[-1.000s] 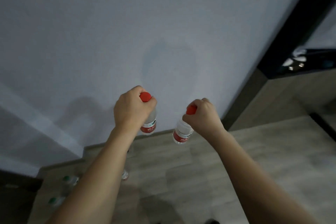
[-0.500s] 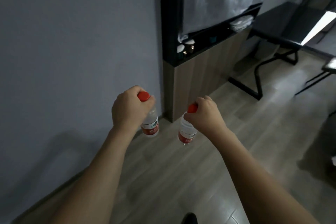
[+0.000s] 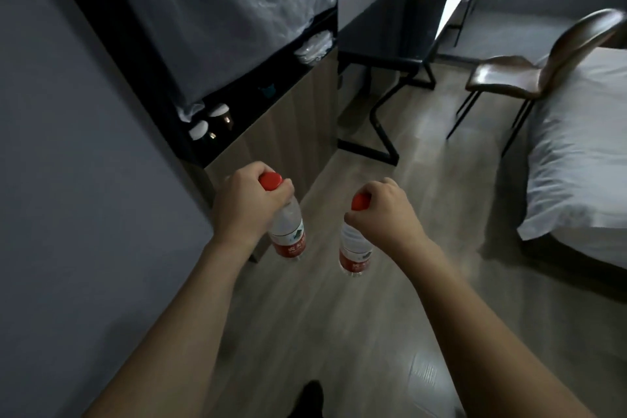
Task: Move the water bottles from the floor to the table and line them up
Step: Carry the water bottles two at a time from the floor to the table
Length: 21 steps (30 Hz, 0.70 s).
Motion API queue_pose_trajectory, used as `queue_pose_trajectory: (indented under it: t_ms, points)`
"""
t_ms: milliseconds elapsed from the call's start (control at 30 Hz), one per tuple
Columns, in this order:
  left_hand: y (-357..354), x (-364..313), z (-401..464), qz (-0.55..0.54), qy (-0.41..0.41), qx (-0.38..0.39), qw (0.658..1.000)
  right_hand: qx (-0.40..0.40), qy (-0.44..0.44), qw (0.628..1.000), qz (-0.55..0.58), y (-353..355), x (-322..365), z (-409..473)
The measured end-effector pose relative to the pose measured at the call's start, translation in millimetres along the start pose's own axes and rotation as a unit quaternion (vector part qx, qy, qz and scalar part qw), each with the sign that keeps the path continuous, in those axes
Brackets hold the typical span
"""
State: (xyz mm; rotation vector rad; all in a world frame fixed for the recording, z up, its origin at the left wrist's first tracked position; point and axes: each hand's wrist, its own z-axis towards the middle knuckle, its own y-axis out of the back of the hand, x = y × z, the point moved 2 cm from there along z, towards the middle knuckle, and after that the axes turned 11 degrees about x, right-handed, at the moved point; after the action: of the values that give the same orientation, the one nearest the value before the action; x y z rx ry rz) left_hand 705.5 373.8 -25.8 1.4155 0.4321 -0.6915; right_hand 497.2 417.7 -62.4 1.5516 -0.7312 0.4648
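Observation:
My left hand (image 3: 246, 204) grips the neck of a clear water bottle (image 3: 288, 234) with a red cap and red label; the bottle hangs upright above the wooden floor. My right hand (image 3: 385, 210) holds a second bottle of the same kind (image 3: 354, 251) by its red cap, a little lower and to the right of the first. A black table (image 3: 397, 27) with a dark glossy top stands at the far middle, well ahead of both hands.
A grey wall runs along the left. A wooden cabinet (image 3: 271, 122) with a dark shelf holding small white-lidded jars (image 3: 210, 122) stands ahead on the left. A brown chair (image 3: 529, 75) and a white bed (image 3: 583, 159) stand to the right.
The view has swung right from the wall to the room, bringing the table, chair and bed into sight. Both hands keep their hold on the bottles in about the same pose.

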Motion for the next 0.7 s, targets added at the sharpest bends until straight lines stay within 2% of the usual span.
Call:
queue_pose_trajectory:
  t_ms: [233,700]
  points:
    - [-66.7,-48.9,84.5,-0.016,-0.053,0.054,0.997,-0.022,-0.052,0.998,0.004,46.7,-55.3,54.3]
    - [-185.7,-144.2,305.0,-0.049,-0.118,0.102,0.987,-0.092,-0.101,0.99,-0.017,182.5,-125.9,240.0]
